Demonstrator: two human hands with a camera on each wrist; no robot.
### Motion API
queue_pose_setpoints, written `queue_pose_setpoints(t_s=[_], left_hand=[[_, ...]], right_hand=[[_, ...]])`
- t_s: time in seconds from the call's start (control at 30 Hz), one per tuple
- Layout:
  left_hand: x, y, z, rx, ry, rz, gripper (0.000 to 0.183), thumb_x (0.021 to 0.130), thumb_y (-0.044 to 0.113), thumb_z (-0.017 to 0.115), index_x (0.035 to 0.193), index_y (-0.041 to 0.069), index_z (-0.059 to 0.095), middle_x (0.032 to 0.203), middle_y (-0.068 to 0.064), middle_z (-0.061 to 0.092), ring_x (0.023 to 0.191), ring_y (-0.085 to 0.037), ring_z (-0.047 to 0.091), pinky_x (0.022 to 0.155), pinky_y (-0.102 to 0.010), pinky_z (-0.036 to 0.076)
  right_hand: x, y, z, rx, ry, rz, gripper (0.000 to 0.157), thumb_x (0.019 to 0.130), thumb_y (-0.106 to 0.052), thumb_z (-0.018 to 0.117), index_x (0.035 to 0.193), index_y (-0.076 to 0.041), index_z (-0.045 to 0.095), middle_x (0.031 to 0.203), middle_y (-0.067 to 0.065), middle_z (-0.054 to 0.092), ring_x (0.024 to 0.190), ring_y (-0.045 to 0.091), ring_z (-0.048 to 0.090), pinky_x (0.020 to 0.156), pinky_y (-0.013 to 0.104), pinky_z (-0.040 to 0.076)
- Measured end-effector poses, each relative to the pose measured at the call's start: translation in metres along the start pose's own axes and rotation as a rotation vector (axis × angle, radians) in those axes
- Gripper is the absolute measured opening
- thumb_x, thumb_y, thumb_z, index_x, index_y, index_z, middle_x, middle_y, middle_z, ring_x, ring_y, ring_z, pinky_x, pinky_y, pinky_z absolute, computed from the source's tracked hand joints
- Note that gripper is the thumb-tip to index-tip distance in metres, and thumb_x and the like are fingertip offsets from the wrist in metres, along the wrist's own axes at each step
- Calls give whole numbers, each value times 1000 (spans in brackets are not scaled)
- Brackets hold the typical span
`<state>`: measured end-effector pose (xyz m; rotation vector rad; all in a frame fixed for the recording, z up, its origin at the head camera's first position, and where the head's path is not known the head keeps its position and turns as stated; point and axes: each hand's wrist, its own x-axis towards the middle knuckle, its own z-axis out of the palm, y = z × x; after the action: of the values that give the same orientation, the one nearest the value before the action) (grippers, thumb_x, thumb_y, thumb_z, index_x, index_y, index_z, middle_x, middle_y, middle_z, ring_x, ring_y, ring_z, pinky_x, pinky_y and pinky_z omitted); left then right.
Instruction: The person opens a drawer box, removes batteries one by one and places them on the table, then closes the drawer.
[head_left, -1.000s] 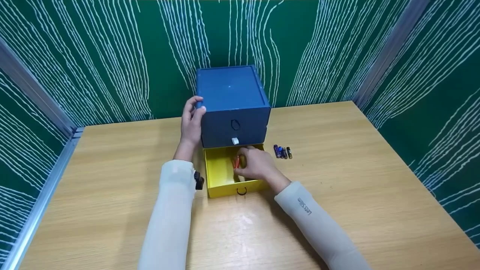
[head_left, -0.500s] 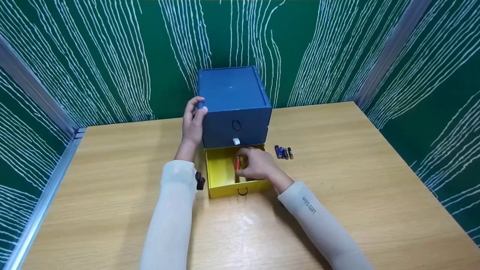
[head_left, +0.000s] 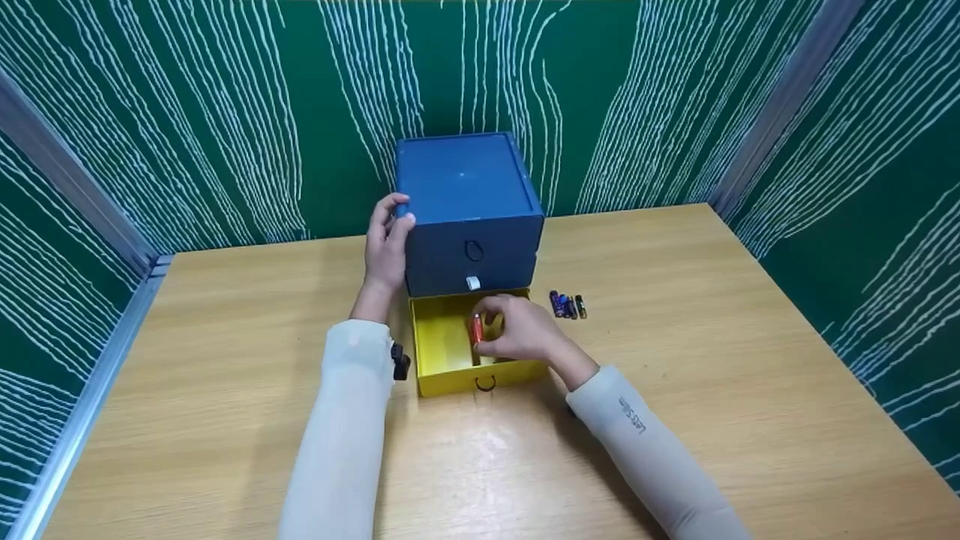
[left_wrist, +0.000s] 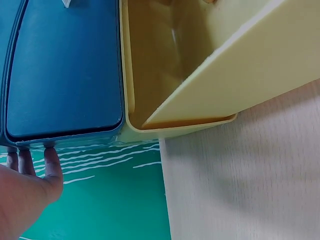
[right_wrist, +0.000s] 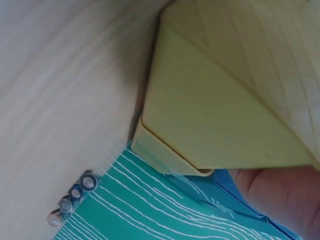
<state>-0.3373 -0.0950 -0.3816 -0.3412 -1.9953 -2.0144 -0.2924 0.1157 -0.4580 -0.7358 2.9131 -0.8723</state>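
In the head view my right hand (head_left: 517, 328) is over the yellow drawer (head_left: 442, 341) and pinches a red battery (head_left: 478, 328) upright between thumb and fingers. The drawer stands pulled out from the bottom of a blue drawer box (head_left: 469, 180). My left hand (head_left: 386, 251) rests against the box's left side near its top front edge. The left wrist view shows fingertips (left_wrist: 52, 162) touching that side wall. Only part of the right hand (right_wrist: 285, 197) shows beyond the drawer front in the right wrist view, and the battery is hidden there.
Several dark batteries (head_left: 568, 305) lie in a row on the wooden table (head_left: 675, 360), right of the drawer. The upper drawer front has a black ring pull (head_left: 473, 250), with a white tab (head_left: 472, 283) below. A green wall (head_left: 345, 180) with white lines stands behind the box.
My right hand has shifted slightly to the right with the red battery, and more of the battery now shows. The left hand stays against the box.
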Motion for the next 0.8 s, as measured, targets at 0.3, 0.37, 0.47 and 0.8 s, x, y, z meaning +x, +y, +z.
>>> queue_pose_setpoints(t_s=[0.3,0.37,0.47,0.8], left_hand=[[8,-18,-2,8,12,2,29,86,31,44,115,28,44,131,3,34,112,-18,37,94,-39,32],[8,-18,-2,8,15,5,29,86,31,44,115,28,44,131,3,34,112,-18,38,94,-40,32],[8,-18,-2,10,15,11,29,87,30,43,116,26,44,131,2,35,111,-19,38,94,-40,32],[3,-7,0,7,9,6,32,87,26,42,118,20,43,132,-1,34,111,-21,37,95,-39,31]], right_hand=[[-8,-1,-10,23,41,15,42,60,-39,72,99,-28,58,93,-2,57,83,21,53,63,28,40],[-10,-1,-13,36,43,19,42,61,-38,72,99,-28,58,95,-2,57,85,21,52,65,29,41],[-12,-2,-18,38,43,20,43,61,-40,72,100,-27,58,95,-3,56,87,22,52,68,30,41],[-21,1,-31,-20,73,10,44,61,-40,72,102,-28,58,91,-10,54,82,10,49,71,29,41]])
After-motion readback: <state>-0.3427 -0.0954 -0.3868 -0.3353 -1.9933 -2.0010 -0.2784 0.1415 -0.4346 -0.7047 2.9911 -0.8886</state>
